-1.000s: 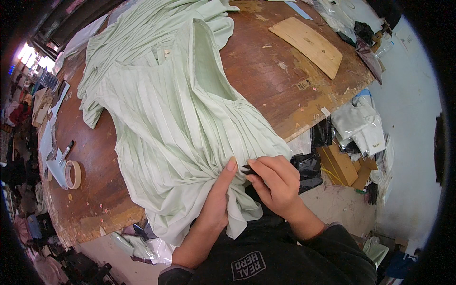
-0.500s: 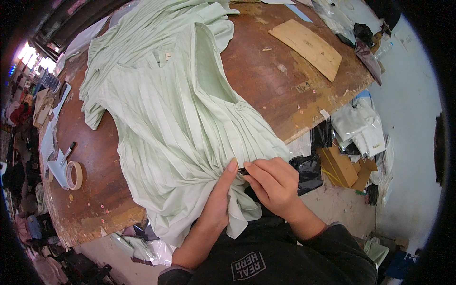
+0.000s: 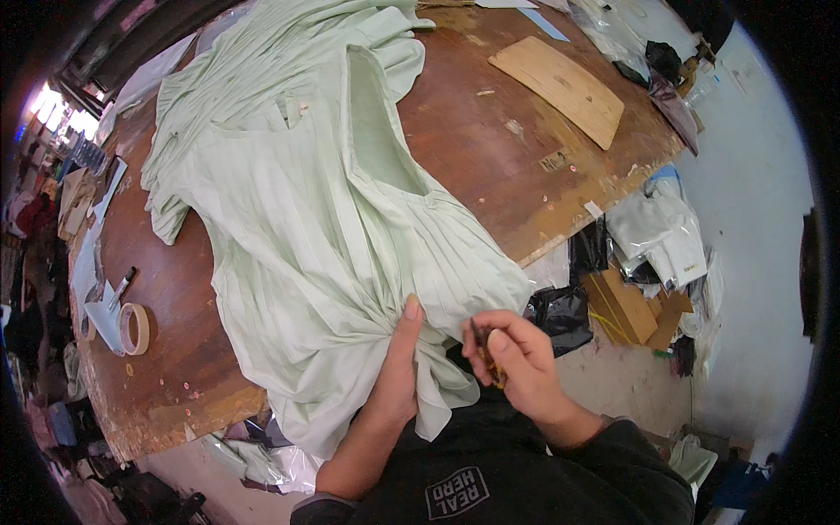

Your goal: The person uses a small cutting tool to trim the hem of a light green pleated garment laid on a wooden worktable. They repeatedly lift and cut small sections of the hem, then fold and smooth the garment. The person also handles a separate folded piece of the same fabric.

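A pale green sleeveless pleated garment lies over the table and hangs past its near edge. My left hand is closed on its gathered fabric, with the thumb on top and the fingers hidden under the cloth. Just right of the gathers, my right hand is wrapped round a pair of thread snips. Their dark blades point up and a bit of yellow handle shows between the fingers. The snips are apart from the cloth.
More pale green cloth is piled at the far side of the worn brown table. A wooden board lies far right. Tape and a marker lie left. Bagged clothes and a cardboard box stand beyond the right edge.
My right hand has drawn back from the gathers toward me and turned, so the snips now point up and show more. My left hand keeps its hold on the garment.
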A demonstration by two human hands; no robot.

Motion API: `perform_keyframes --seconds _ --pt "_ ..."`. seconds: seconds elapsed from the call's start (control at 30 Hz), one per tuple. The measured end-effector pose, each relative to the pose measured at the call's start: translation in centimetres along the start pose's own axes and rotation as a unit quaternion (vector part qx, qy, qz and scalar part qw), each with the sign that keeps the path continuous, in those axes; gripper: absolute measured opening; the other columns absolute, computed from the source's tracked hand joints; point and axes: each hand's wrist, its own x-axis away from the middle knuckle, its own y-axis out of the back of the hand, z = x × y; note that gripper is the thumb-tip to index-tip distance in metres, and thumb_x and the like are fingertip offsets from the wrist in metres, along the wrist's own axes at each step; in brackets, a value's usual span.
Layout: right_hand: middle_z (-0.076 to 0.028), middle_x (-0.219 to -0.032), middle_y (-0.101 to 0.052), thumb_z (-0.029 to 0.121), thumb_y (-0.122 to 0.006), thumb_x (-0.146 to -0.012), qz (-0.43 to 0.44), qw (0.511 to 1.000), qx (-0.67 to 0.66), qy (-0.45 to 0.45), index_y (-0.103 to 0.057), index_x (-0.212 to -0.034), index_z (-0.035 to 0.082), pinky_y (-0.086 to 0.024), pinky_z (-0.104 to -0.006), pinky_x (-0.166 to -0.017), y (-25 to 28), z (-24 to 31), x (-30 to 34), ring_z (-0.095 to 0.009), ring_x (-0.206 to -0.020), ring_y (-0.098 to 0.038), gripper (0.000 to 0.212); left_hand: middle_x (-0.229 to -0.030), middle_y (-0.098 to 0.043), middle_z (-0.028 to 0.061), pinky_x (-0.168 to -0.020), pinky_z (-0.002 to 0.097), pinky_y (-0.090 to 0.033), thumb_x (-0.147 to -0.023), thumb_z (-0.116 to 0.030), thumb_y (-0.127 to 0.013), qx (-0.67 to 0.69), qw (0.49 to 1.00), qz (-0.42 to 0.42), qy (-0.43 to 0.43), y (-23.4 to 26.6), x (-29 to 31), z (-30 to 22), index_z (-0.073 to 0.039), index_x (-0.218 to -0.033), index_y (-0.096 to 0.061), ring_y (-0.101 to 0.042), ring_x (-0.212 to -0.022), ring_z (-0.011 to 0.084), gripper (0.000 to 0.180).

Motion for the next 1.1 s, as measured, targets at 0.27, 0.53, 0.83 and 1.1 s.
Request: perform_keyframes --seconds 0.27,0.53,0.83,1.1 --pt "-0.008 -0.092 -0.062 0.018 -0.057 -0.098 0.008 0.997 0.072 0.005 -0.058 -0.116 -0.002 -0.044 -0.0239 -0.059 -0.3 -0.2 -0.4 -0.011 -0.069 -0.055 0.027 -0.122 -0.062 0.0094 -0.094 0.0335 -0.046 -0.101 -0.036 -0.051 -0.015 1.000 0.011 -0.005 0.1 0.1 0.0 -0.003 -0.132 -0.051 -0.059 -0.108 0.0196 0.046" --pt "-0.014 -0.088 -0.064 0.005 -0.071 -0.083 -0.042 0.890 0.381 0.246 -0.063 -0.105 -0.004 -0.045 -0.0268 -0.059 -1.0 0.5 -1.1 -0.019 -0.068 -0.058 0.025 -0.129 -0.058 0.0102 -0.100 0.0347 -0.044 -0.101 -0.033 -0.052 -0.005 1.000 -0.003 -0.015 -1.1 0.6 -0.2 -0.002 -0.136 -0.049 -0.057 -0.115 0.0199 0.047" --pt "-0.012 -0.089 -0.066 0.007 -0.076 -0.076 -0.072 0.744 0.556 0.365 -0.066 -0.100 -0.001 -0.050 -0.0347 -0.060 -0.5 1.1 -2.7 -0.027 -0.070 -0.063 0.027 -0.131 -0.057 0.0101 -0.103 0.0335 -0.041 -0.101 -0.032 -0.053 -0.019 0.999 -0.027 -0.036 -0.8 0.4 0.0 0.001 -0.136 -0.048 -0.055 -0.117 0.0192 0.049" --pt "-0.011 -0.087 -0.066 0.007 -0.077 -0.075 -0.064 0.727 0.569 0.378 -0.067 -0.098 -0.001 -0.050 -0.0333 -0.058 -0.1 1.1 -3.0 -0.026 -0.068 -0.062 0.026 -0.131 -0.058 0.0102 -0.102 0.0339 -0.042 -0.100 -0.030 -0.055 -0.012 0.998 -0.046 -0.031 -1.1 0.3 0.0 0.001 -0.136 -0.048 -0.056 -0.116 0.0194 0.048"
